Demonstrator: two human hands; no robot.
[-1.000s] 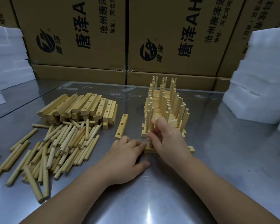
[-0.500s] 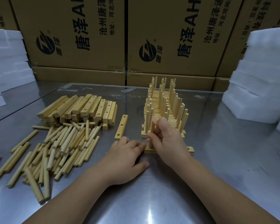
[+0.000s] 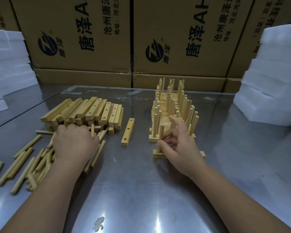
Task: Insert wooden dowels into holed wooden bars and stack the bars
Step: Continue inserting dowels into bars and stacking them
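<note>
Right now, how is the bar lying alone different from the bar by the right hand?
The lone bar has empty holes; the near bar has a dowel standing in its left end. The lone bar points away from the person; the near bar lies crosswise. Nothing touches the lone bar; the right hand partly covers the near bar. Both are pale wood, flat on the table.

Steel table (image 3: 141,190); printed cardboard boxes (image 3: 175,39) behind; white foam stacks (image 3: 272,84) at sides

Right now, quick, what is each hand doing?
Left hand: on the loose dowels, fingers hidden, cannot tell.
Right hand: open, fingers spread by the upright dowel.
</note>
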